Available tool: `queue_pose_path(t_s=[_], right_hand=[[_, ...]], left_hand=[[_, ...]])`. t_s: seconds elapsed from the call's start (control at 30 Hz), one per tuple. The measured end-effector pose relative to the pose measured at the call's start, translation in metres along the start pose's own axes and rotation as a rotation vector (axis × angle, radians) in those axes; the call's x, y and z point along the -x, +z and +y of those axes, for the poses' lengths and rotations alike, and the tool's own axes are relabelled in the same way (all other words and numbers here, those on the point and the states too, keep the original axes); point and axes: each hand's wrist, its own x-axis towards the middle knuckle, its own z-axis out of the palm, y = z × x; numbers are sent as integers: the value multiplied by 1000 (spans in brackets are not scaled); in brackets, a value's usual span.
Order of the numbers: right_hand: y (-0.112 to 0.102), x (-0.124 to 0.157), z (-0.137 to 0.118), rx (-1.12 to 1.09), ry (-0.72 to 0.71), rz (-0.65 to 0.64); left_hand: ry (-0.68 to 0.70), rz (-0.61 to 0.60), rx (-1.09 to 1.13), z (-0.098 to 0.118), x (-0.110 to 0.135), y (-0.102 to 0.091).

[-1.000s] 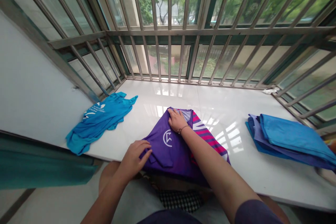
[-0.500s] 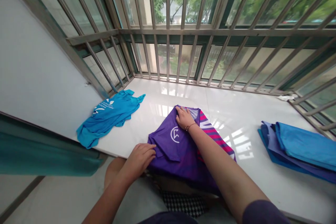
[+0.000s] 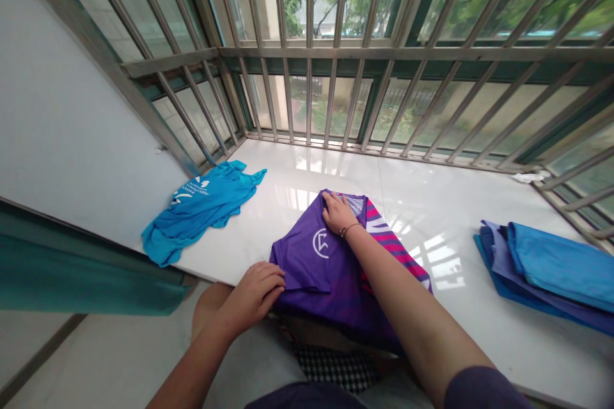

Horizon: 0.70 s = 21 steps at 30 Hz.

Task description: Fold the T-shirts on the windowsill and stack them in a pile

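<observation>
A purple jersey with pink-and-white striped panels lies folded on the white ledge, right in front of me, its near edge hanging over the lip. It has a white round logo. My left hand sits on its near left fold, fingers curled onto the cloth. My right hand, with a thin bracelet at the wrist, presses the far top edge near the collar. Part of the jersey is hidden under my right forearm.
A crumpled blue T-shirt with white print lies to the left on the white tiled ledge. A stack of folded blue garments stands at right. Metal window bars close the far side, and a teal curtain hangs at left.
The whole scene has shifted slightly right and the view has steadied as my head turned. Both hands stay on the jersey, and its left fold lies flatter under my left hand.
</observation>
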Motion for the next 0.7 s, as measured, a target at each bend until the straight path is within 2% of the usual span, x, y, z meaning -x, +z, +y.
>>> queue_pose_path(t_s=[0.1,0.23,0.37,0.47,0.6,0.7], right_hand=[[0,0,0,-5,0,0],[-1,1,-1,-7,-1,1],[-2,1,-2,-3,2,-6],[-3,1,-2,2,0,-14],[-5,1,-4,10,-2,-19],[-6,1,-4,13,-1,-18]], left_hand=[[-23,-3,-37,1,-5,0],[-91,149,-110,-5,-26,10],[-170,228,-176,-22,-43,27],[-238,274,-155,-42,-47,35],[-269,336,-27,-64,-48,32],[-237,274,59,-72,-52,22]])
